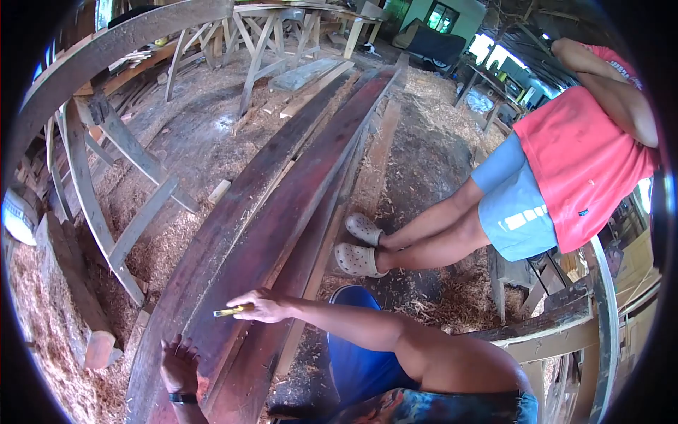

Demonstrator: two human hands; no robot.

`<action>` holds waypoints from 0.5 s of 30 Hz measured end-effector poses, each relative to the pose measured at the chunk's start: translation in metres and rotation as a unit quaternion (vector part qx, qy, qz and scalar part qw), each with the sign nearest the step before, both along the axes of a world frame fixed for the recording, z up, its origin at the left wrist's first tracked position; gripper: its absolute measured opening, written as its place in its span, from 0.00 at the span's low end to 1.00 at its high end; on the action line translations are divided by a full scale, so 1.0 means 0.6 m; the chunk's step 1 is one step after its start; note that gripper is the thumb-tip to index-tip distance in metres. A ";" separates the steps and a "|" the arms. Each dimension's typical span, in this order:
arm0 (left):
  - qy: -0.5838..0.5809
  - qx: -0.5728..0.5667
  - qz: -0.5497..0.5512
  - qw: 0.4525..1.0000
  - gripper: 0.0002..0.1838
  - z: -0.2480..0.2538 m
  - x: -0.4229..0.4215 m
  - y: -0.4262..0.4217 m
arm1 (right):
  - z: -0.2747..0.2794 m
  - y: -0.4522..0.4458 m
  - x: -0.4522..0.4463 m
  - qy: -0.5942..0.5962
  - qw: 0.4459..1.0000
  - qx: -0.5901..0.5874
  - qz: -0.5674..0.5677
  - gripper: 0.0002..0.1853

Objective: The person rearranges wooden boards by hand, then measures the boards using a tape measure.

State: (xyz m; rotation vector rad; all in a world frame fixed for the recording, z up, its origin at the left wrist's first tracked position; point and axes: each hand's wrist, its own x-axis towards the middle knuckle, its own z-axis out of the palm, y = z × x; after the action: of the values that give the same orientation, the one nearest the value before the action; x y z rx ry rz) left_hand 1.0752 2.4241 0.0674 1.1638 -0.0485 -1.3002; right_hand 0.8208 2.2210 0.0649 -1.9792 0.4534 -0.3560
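Observation:
Long dark reddish wooden planks (282,205) lie side by side below me, running away into the distance, with a pale narrow gap between two of them. My right hand (265,307) is closed around a short, yellow, pen-like tool (227,311) whose exact kind I cannot make out. It hovers over or rests on the reddish plank, and its tool points left. Lower down, my left hand (179,364) lies with fingers spread on the nearer part of the planks. A dark band (183,398) circles that wrist.
A person in a red shirt (583,162) and grey clogs (359,260) stands right of the planks. Wooden trestles (131,159) are at left, a workbench (296,13) behind. Shavings cover the floor (169,247). A cut timber (78,304) lies at lower left.

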 end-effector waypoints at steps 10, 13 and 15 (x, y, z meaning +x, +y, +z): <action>-0.161 -0.029 -0.206 0.965 0.28 -0.031 -0.181 -0.047 | -0.019 0.087 0.003 0.109 0.988 0.105 -0.036 0.29; -0.089 -0.019 -0.140 0.986 0.18 -0.045 -0.165 -0.048 | -0.029 0.101 0.021 0.090 0.995 0.038 -0.029 0.29; -0.102 -0.010 -0.136 0.985 0.13 -0.068 -0.150 -0.041 | -0.035 0.110 0.022 0.071 0.997 0.020 -0.029 0.31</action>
State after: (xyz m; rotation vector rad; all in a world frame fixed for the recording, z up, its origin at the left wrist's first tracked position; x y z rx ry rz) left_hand 0.9851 2.3994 0.0263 1.3010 -0.3812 -1.4091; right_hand 0.8341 2.2871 0.0437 -1.9635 0.6060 -0.2414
